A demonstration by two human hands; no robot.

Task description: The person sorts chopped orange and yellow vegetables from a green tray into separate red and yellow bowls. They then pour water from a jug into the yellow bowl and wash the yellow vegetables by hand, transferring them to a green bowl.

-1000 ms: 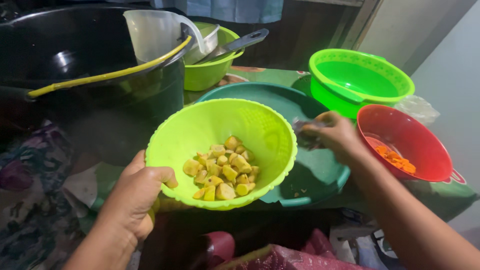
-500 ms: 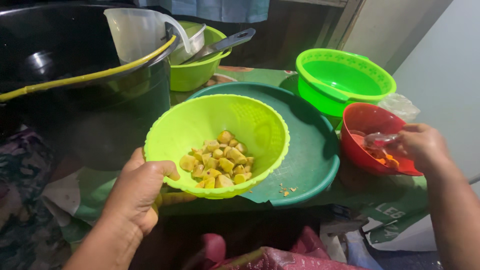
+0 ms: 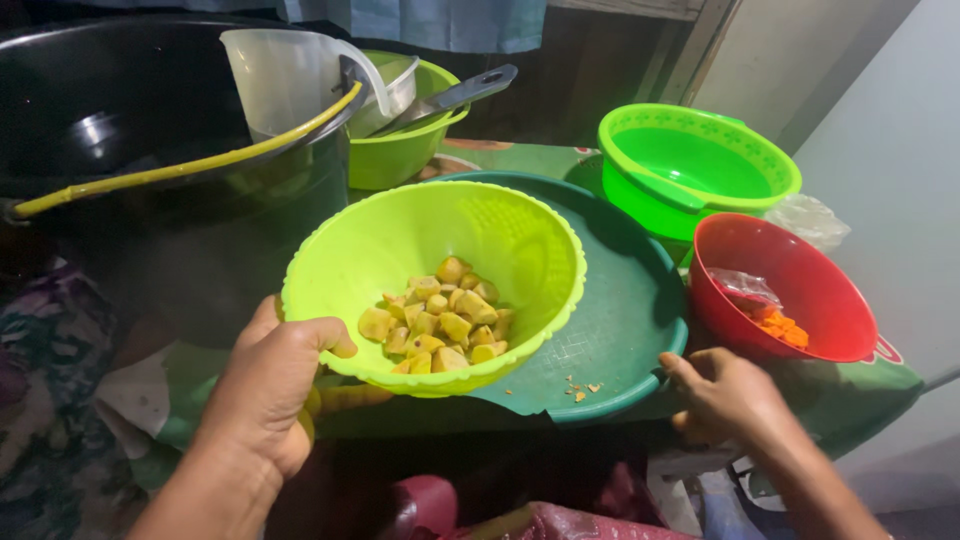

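Lime bowl held over the teal tray

The left hand (image 3: 270,385) grips the lime bowl (image 3: 435,285) by its near rim, yellow chunks (image 3: 435,325) heaped at the low side, above the teal tray (image 3: 610,340) at the bench's front edge. The right hand (image 3: 725,395), fingers loosely curled and empty, touches the tray's rim beside the red bowl (image 3: 785,290). Best to keep the bowl level and steady the tray.

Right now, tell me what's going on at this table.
A person's left hand grips the rim of a lime-green colander bowl holding yellow cut chunks, held over a teal basin. The right hand rests at the basin's near edge, holding nothing. Beside it stands a red bowl with orange pieces and a scrap of clear plastic.
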